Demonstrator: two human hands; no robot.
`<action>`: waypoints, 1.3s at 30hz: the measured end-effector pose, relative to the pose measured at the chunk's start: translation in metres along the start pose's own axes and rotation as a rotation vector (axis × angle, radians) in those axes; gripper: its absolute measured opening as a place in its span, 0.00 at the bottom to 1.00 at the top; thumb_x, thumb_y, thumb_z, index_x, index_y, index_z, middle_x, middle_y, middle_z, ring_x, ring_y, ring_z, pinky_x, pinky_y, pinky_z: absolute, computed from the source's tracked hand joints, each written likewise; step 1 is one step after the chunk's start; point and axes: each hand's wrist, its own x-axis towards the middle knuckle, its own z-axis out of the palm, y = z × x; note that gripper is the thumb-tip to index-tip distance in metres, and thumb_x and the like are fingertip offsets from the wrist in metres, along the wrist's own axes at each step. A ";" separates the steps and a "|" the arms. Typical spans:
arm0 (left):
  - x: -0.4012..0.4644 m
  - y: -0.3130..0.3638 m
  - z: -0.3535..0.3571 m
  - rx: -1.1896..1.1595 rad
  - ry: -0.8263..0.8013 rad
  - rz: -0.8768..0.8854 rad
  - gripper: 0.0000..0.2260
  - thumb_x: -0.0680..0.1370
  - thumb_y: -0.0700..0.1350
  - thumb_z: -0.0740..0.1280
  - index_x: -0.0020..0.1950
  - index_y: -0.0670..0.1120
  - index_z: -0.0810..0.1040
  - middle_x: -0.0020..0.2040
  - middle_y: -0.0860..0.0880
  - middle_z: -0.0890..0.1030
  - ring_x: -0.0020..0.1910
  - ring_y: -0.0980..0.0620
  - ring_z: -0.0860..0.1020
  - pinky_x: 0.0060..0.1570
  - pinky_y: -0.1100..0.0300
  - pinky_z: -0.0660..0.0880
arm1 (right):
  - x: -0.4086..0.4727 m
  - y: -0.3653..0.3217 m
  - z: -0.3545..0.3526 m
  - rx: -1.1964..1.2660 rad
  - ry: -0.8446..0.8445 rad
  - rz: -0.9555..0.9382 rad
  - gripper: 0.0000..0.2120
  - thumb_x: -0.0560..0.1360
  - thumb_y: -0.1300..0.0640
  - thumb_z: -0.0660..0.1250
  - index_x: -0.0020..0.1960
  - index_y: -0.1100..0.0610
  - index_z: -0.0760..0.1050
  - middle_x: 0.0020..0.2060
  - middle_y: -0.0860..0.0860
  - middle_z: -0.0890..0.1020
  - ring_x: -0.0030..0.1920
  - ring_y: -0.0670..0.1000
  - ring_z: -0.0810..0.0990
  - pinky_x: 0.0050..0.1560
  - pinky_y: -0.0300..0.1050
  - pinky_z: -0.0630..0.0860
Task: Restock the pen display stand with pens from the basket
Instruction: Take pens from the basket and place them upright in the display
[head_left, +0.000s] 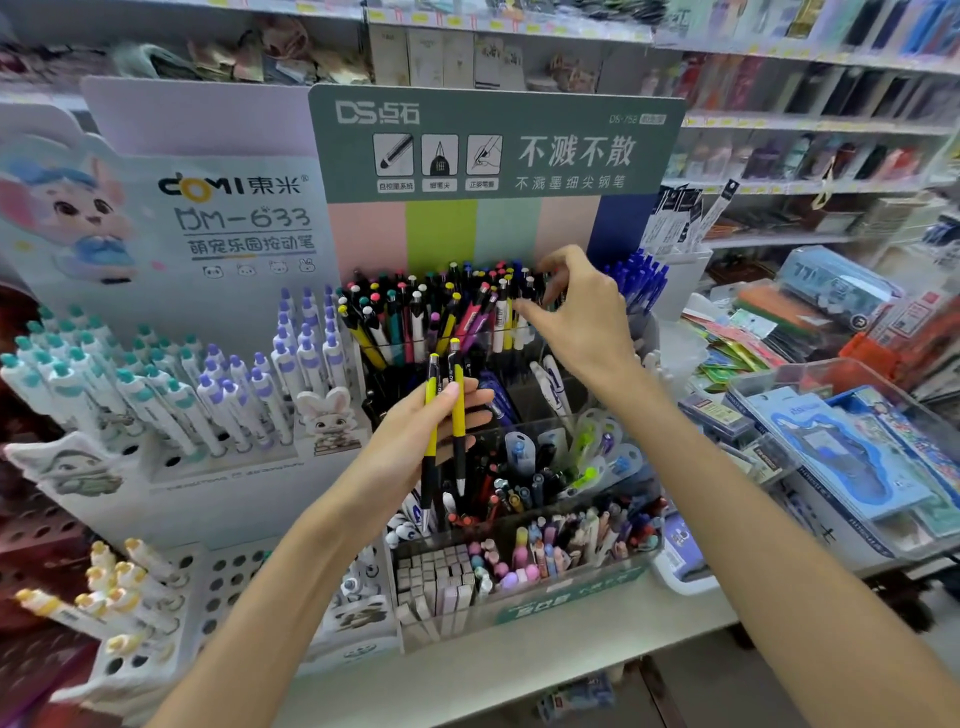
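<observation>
My left hand (426, 431) grips two yellow-and-black pens (457, 415) upright, tips down, in front of the tiered clear pen display stand (519, 597). My right hand (576, 306) reaches over the stand's top tier, fingers curled among the upright mixed-colour pens (431, 306) there; whether it pinches one is hidden by the fingers. The lower tiers hold dark pens, pastel pens and erasers. No basket shows clearly.
A white stand of teal- and purple-capped pens (171, 379) stands to the left, yellow-capped ones (119, 587) below it. Blue pens (639, 280) sit right of the top tier. A clear bin of packaged stationery (852, 441) lies on the right. Shelves run behind.
</observation>
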 end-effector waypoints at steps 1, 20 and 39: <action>0.000 0.001 0.001 0.042 -0.003 0.011 0.11 0.83 0.47 0.55 0.55 0.50 0.77 0.54 0.54 0.83 0.55 0.56 0.80 0.57 0.57 0.75 | -0.010 -0.004 -0.003 0.092 -0.025 0.018 0.15 0.73 0.49 0.71 0.56 0.54 0.75 0.38 0.48 0.79 0.39 0.47 0.77 0.39 0.40 0.71; 0.001 0.011 0.006 0.315 0.109 0.128 0.18 0.83 0.54 0.49 0.64 0.52 0.73 0.46 0.54 0.69 0.46 0.59 0.70 0.37 0.70 0.72 | 0.013 0.039 -0.036 0.165 0.214 0.136 0.13 0.81 0.55 0.52 0.54 0.62 0.72 0.48 0.56 0.75 0.48 0.60 0.80 0.51 0.59 0.77; 0.000 0.011 -0.008 0.132 0.215 0.354 0.16 0.76 0.41 0.70 0.61 0.47 0.72 0.46 0.52 0.85 0.47 0.57 0.83 0.46 0.63 0.80 | 0.009 0.025 -0.024 -0.358 0.055 -0.166 0.12 0.79 0.54 0.64 0.55 0.59 0.80 0.49 0.58 0.83 0.51 0.61 0.79 0.48 0.50 0.73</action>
